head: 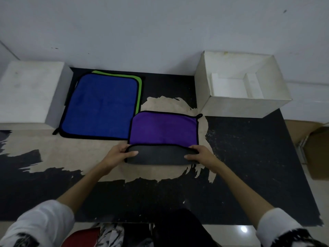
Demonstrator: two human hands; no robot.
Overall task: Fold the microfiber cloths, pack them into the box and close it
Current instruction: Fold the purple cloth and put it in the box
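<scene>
A purple cloth (163, 128) with black trim lies at the table's middle, its near edge turned over so the grey underside (158, 155) faces up. My left hand (118, 155) pinches the turned edge at its left corner. My right hand (200, 155) pinches the right corner. To the left, a blue cloth (101, 106) lies flat on top of a green cloth (139, 86), of which only the far and right edges show. The open white box (247, 106) stands at the back right with a white insert inside.
A white lid or second box (32, 91) sits at the back left against the wall. The table top (249, 157) is black with worn tan patches. Cardboard boxes (315, 148) stand off the table's right side. My knees show below the near edge.
</scene>
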